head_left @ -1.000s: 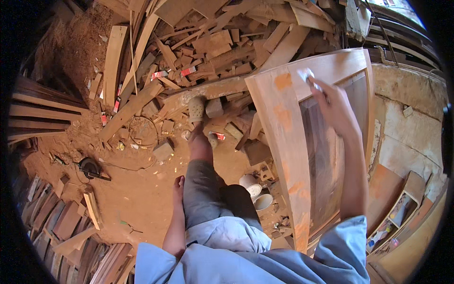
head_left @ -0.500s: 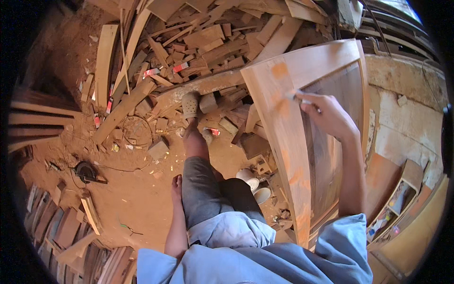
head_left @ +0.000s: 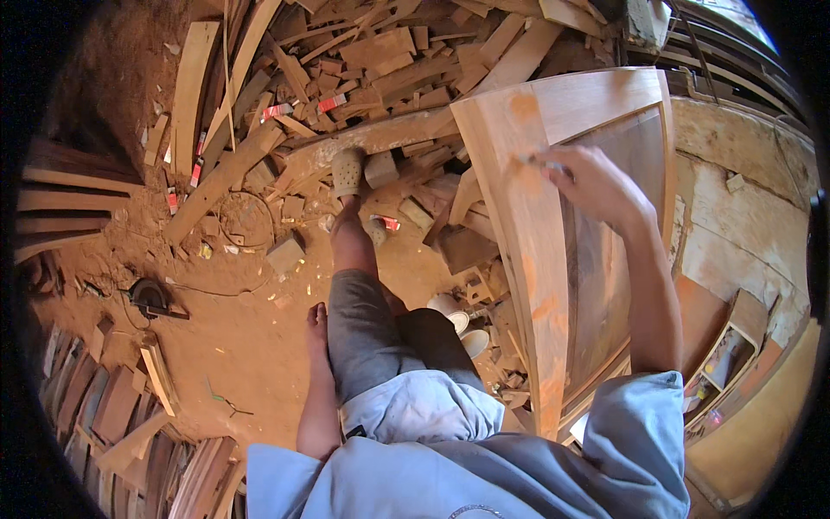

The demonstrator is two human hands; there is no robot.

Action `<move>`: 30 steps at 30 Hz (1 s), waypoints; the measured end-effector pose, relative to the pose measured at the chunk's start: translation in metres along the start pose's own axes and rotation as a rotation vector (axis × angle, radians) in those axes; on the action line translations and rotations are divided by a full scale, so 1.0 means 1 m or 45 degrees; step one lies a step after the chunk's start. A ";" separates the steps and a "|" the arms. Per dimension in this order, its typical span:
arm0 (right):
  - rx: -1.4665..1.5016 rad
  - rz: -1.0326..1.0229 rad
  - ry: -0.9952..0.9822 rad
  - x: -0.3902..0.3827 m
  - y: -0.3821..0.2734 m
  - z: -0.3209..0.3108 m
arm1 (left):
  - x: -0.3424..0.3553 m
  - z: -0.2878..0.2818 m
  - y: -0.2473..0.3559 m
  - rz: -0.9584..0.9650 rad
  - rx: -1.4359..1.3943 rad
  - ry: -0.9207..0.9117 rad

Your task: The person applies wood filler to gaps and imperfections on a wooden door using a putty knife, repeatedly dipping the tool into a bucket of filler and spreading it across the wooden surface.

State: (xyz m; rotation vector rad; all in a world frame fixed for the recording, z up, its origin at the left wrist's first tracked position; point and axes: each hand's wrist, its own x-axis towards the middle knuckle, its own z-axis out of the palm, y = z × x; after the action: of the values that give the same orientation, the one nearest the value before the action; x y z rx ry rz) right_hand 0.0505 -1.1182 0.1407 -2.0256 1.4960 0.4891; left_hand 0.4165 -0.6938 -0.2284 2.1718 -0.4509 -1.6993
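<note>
My right hand (head_left: 592, 183) is closed, fingertips pinching a small pale piece (head_left: 529, 159) too small and blurred to name. That piece rests at the left upright of a large wooden door (head_left: 546, 259), which stands tilted on my right. Orange filler patches (head_left: 525, 107) mark the pale frame of the door, around the piece and lower down. A darker panel (head_left: 596, 251) is set inside the frame, partly behind my forearm. My left hand (head_left: 317, 324) hangs beside my left thigh, fingers loosely extended, with nothing visible in it.
Wood offcuts (head_left: 389, 73) lie heaped ahead, beyond my clog (head_left: 347, 173). A circular saw (head_left: 149, 298) sits on the dirt floor at left, its cord trailing. Stacked boards (head_left: 112, 406) fill the lower left. Pale containers (head_left: 474, 342) stand near the door; a wooden box (head_left: 735, 346) is far right.
My right hand has moved slightly up along the door's upright with the small pale piece, its wrist bending more. My left arm stays hanging; the whole view has shifted slightly.
</note>
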 end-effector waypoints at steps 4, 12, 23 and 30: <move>0.281 0.338 0.247 -0.032 -0.018 0.020 | -0.015 0.005 0.041 -0.025 -0.103 0.008; 0.488 0.008 0.683 0.019 0.002 0.051 | 0.004 -0.019 0.002 -0.026 -0.262 0.068; 0.300 0.166 0.542 0.005 0.000 0.077 | 0.000 -0.010 0.000 0.087 0.127 -0.013; 0.076 -0.077 0.232 -0.018 0.020 0.005 | 0.018 0.001 -0.002 0.132 0.015 0.020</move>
State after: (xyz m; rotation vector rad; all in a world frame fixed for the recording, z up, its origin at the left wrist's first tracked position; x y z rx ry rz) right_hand 0.0264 -1.1056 0.1431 -2.1084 1.5298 0.2375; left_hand 0.4196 -0.7003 -0.2445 2.1295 -0.5607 -1.6270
